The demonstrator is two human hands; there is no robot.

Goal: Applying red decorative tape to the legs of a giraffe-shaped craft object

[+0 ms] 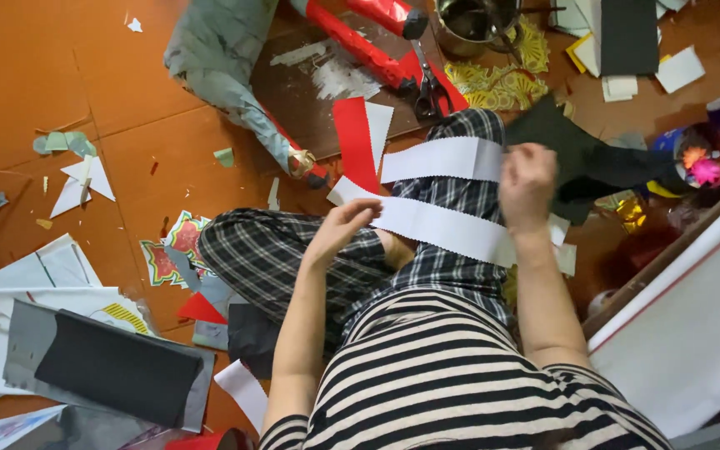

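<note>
Your right hand (528,187) sits at about two o'clock from the middle of the view, fingers pinched shut on a long white paper strip (439,225) with zigzag edges. The strip is folded at that grip: one length runs out toward nine o'clock, level with the hand, and the other slants down toward your left hand (339,229). Your left hand, near the centre, has its fingers loosely curled and touching the far end of the lower length; whether it truly grips the paper or only rests on it, you cannot tell. The two hands are apart, with the strip spanning the gap above your knee in plaid trousers (293,258).

At twelve o'clock from the strip a red paper strip (353,142) lies on the orange floor (85,75), beside another white piece. Farther toward twelve, scissors (428,83) with red handles rest against a red foil roll (352,42), and a metal pot (468,25) stands just to their right. At three o'clock a dark fabric piece (577,154) spreads beside your right hand. At eight o'clock a black sheet (114,375) lies on grey card. Paper scraps are scattered at ten o'clock.
</note>
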